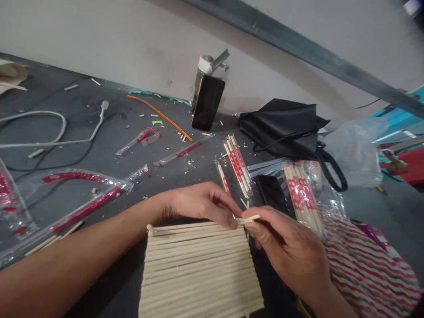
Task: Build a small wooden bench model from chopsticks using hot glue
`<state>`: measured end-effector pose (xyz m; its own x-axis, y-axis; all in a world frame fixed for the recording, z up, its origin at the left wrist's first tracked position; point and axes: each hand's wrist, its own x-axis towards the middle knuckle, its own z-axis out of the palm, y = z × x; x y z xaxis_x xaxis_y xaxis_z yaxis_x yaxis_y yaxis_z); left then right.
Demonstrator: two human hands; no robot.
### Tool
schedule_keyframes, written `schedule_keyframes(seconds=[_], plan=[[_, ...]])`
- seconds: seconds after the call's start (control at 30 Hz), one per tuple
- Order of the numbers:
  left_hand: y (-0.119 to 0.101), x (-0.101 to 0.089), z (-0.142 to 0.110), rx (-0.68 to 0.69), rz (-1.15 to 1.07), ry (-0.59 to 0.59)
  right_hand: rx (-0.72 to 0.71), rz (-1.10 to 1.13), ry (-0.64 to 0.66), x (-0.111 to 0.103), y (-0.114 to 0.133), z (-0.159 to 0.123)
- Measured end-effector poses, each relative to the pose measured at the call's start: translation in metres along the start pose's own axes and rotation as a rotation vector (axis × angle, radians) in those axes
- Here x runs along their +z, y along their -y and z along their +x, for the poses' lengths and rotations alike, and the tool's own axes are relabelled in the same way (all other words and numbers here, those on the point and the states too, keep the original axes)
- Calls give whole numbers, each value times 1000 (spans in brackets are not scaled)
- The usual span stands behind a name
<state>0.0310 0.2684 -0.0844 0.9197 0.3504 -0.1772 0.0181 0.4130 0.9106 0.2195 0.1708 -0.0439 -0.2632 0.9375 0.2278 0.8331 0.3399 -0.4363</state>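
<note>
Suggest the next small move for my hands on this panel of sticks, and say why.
I'd probably press the short pale piece inward at the far right corner of the stick panel with the right hand. It's pinched in those fingertips and juts past the corner, while the left hand is at the far edge, placed to steady it.

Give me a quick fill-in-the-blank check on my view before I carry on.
The left hand and right hand meet at the far ____ corner of the stick panel.
The colour of the thin strip left of the upright phone is ____.
The colour of the pouch is ____.
The striped cloth lies nearer the ____ hand.

Missing words: right; orange; black; right.
</note>
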Motion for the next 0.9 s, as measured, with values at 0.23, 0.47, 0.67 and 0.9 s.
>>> schedule_keyframes(seconds=[0.23, 0.47, 0.67, 0.9], plan=[[3, -2, 1, 11, 3, 19, -5, -6, 0, 0, -1, 0], [6, -3, 4, 19, -72, 8, -25, 52, 22, -3, -3, 2], [9, -8, 4, 38, -151, 36, 42, 129, -38, -5, -4, -4], [11, -7, 6, 26, -159, 31, 140, 117, -112, -2, -2, -1]])
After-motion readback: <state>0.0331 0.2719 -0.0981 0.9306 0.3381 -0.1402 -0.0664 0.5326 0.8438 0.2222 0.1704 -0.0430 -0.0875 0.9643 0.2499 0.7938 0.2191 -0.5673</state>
